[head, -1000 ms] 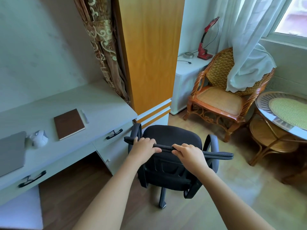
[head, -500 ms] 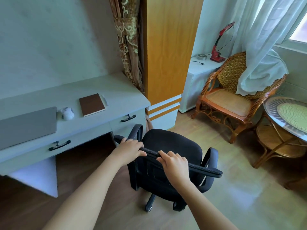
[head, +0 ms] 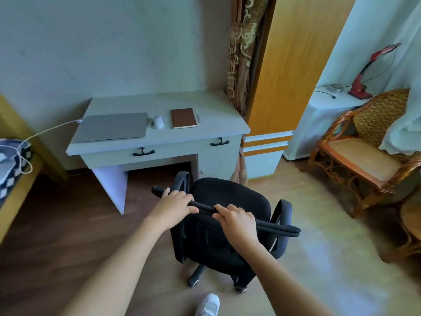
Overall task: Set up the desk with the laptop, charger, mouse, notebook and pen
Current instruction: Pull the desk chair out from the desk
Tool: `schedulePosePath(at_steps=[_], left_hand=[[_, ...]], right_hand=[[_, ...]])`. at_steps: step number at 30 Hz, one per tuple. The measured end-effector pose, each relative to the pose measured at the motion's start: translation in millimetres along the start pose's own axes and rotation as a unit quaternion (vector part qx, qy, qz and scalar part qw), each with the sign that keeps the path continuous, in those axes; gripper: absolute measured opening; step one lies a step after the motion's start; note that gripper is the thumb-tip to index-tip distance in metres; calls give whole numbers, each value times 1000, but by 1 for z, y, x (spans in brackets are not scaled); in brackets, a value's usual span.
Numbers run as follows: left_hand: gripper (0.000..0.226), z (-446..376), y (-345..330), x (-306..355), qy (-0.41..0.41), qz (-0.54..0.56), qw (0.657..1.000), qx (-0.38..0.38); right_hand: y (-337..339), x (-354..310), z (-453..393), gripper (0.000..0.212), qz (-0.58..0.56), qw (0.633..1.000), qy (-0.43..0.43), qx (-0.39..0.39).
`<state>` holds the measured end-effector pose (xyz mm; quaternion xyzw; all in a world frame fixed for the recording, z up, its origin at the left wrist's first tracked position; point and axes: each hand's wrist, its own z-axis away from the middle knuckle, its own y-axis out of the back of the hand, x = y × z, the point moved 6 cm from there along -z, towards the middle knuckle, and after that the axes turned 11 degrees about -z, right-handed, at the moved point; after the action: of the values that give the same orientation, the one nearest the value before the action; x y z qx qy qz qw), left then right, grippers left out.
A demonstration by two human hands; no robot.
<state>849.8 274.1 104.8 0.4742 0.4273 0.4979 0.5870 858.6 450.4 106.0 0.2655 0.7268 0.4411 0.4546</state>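
Observation:
On the pale grey desk (head: pixel 211 106) lies a closed grey laptop (head: pixel 112 127) with a white charger cable (head: pixel 45 131) plugged into its left side. To its right sit a white mouse (head: pixel 157 122), a brown notebook (head: pixel 183 118) and a pale pen (head: pixel 197 117) along the notebook's right edge. A black office chair (head: pixel 230 201) stands on the floor in front of the desk's right half. My left hand (head: pixel 175 204) and my right hand (head: pixel 237 221) both grip the top edge of its backrest.
A bed with a checked cover (head: pixel 11 169) is at the left. An orange wardrobe (head: pixel 287 65) stands right of the desk, then a white cabinet (head: pixel 319 115) with a red lamp (head: pixel 369 71), and a wicker armchair (head: pixel 364 153). My white shoe (head: pixel 208 305) shows below.
The chair has rolled back and to the left in front of the desk with both hands on its backrest. My view has swung left, so the whole desk and the bed now show.

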Motion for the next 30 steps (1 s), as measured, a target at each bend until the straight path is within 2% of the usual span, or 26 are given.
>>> schedulePosePath(at_steps=[3, 10, 18, 20, 22, 27, 30], left_hand=[[41, 38, -10, -14, 39, -3, 999, 8], [47, 98, -21, -41, 119, -22, 992, 30], [49, 117, -24, -62, 174, -38, 984, 22], [49, 116, -25, -68, 178, -56, 982, 28], [49, 112, -24, -79, 184, -56, 981, 21], [48, 97, -20, -115, 207, -49, 977, 2], [45, 85, -18, -141, 213, -42, 976, -10]], right_hand=[[-11, -26, 13, 30, 40, 999, 35, 4], [-25, -70, 23, 38, 67, 993, 92, 24], [-42, -91, 12, 35, 75, 987, 132, 46], [-44, -96, 6, 27, 75, 986, 137, 48], [-49, -101, -6, 15, 65, 987, 139, 41], [-69, -116, -45, 19, 42, 989, 138, -14], [-79, -129, -77, 30, 18, 988, 141, -58]])
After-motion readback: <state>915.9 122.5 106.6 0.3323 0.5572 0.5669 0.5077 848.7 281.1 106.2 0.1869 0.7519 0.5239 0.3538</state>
